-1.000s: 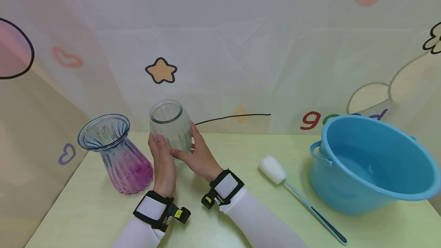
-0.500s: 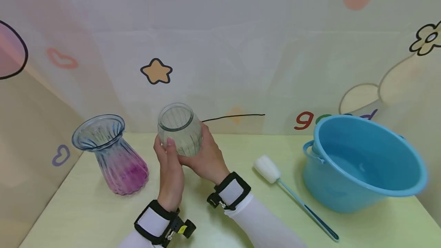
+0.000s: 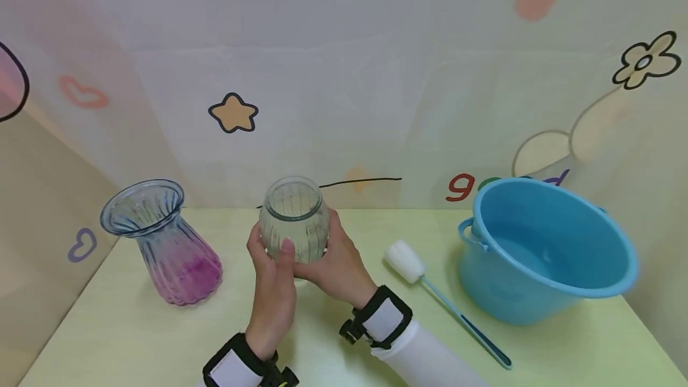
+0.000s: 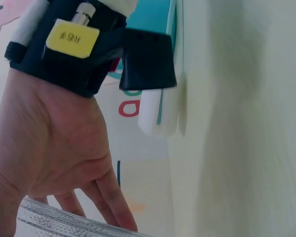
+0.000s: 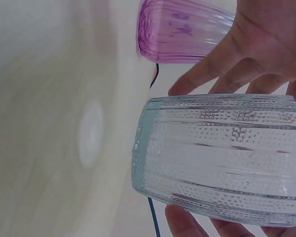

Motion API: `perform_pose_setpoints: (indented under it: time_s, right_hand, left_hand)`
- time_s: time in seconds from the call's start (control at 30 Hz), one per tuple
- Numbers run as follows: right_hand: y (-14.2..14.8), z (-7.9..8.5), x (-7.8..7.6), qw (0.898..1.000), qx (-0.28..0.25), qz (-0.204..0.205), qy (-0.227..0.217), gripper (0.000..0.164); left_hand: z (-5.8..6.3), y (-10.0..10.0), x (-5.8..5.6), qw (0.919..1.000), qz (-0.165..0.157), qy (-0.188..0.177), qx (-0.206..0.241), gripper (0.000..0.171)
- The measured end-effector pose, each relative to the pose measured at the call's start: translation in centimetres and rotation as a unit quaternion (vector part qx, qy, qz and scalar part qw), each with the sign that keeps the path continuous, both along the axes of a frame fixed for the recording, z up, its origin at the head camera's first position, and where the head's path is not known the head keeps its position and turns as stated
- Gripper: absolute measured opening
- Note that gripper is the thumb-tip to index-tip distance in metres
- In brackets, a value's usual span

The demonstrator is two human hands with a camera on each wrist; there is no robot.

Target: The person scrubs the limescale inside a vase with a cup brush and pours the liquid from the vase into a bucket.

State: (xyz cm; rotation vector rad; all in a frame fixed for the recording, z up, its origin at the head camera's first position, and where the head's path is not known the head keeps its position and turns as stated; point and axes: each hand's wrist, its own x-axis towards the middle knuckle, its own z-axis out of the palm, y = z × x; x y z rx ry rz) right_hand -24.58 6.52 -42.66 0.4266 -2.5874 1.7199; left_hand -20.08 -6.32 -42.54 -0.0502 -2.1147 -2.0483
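Between my two hands is a clear ribbed glass jar (image 3: pixel 301 233), upright, with its round mouth facing up. My left hand (image 3: pixel 273 300) holds its left side, thumb on the front. Against the right side my right hand (image 3: pixel 344 267) grips it, its fingers wrapping behind. From the right wrist view, the dotted glass and its base show closely, and the base appears off the table. In the left wrist view only a strip of the jar's wall (image 4: pixel 64 220) shows below the right hand's fingers. Left of the hands stands a pink-and-blue glass vase (image 3: pixel 185 261) with a flared rim.
A white sponge brush (image 3: pixel 404 261) with a long blue handle lies on the pale table (image 3: pixel 134 351), right of the hands. Behind it stands a large blue bucket (image 3: pixel 510 291). A printed backdrop (image 3: pixel 301 76) hangs along the rear.
The jar and both hands have moved to the right and nearer, away from the vase. The head view has shifted slightly too. Both hands keep hold of the jar.
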Motion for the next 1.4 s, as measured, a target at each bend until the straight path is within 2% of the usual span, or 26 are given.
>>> perform_pose_setpoints:
  time_s: [0.2, 0.47, 0.8, 0.97, 1.17, 1.4]
  right_hand:
    - [1.4, -0.3, 1.1, 1.0, -0.005, 0.001, -0.01, 0.107]
    - [3.5, -0.5, 2.6, 1.0, 0.002, 0.001, -0.021, 0.105]
    - [5.6, -1.1, 4.0, 0.999, -0.004, 0.013, -0.03, 0.105]
    - [6.9, -1.2, 5.0, 0.999, -0.003, 0.016, -0.031, 0.098]
    - [8.2, -1.1, 6.5, 0.999, -0.013, 0.027, -0.023, 0.096]
    - [9.5, -1.0, 7.9, 0.999, -0.009, 0.034, -0.023, 0.099]
  left_hand:
    - [-0.4, 0.7, 0.4, 0.9995, -0.025, 0.016, -0.007, 0.072]
    - [-1.1, 1.1, 0.9, 0.9969, -0.074, 0.003, -0.027, 0.08]
    - [-1.6, 0.8, 1.3, 0.9891, -0.143, -0.012, -0.034, 0.088]
    - [-1.4, 1.3, 1.8, 0.9853, -0.163, -0.02, -0.047, 0.094]
    - [-1.2, 1.9, 2.9, 0.981, -0.183, 0.003, -0.063, 0.103]
    - [-0.9, 3.0, 4.1, 0.9794, -0.188, -0.002, -0.073, 0.108]
